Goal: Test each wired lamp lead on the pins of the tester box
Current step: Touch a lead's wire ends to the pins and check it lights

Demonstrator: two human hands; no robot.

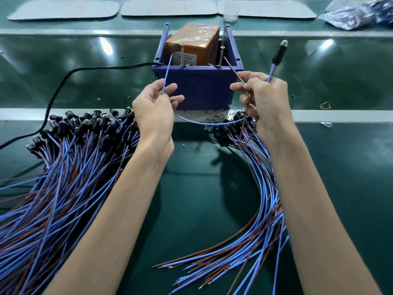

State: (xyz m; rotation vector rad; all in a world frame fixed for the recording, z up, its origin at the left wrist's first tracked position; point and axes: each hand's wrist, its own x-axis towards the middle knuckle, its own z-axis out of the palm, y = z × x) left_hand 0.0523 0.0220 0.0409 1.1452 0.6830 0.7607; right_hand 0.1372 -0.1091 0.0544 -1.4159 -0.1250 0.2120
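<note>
"Above the near wall of the blue bin [197, 90], what are the hands doing?"

"The left hand [156, 109] is pinching a blue wire [167, 75] between thumb and fingers, and the wire's tip is reaching up just beside the left pin [182, 55]. I cannot tell whether it is touching."

"And the other one?"

"The right hand [264, 103] is gripping a brown wire [234, 70], whose tip is pointing at the right pin [222, 57]. Contact is again too close to call. A black lamp [279, 53] with a clear bulb is sticking up, tilted, from behind that hand's fingers. The blue wire is sagging in a loop between the two hands."

"Where is the tester box [192, 42] sitting?"

"Inside the bin, orange and wrapped in clear film, with both pins standing upright at its front. A black cable [85, 70] is running in from the left."

"And the other leads?"

"A big pile of leads [63, 167] is lying on the green bench [340, 167] under the left forearm, lamps toward the bin. A smaller bundle [261, 209] is curving beneath the right wrist. A yellow rubber band [325, 105] is lying off to the right."
</note>
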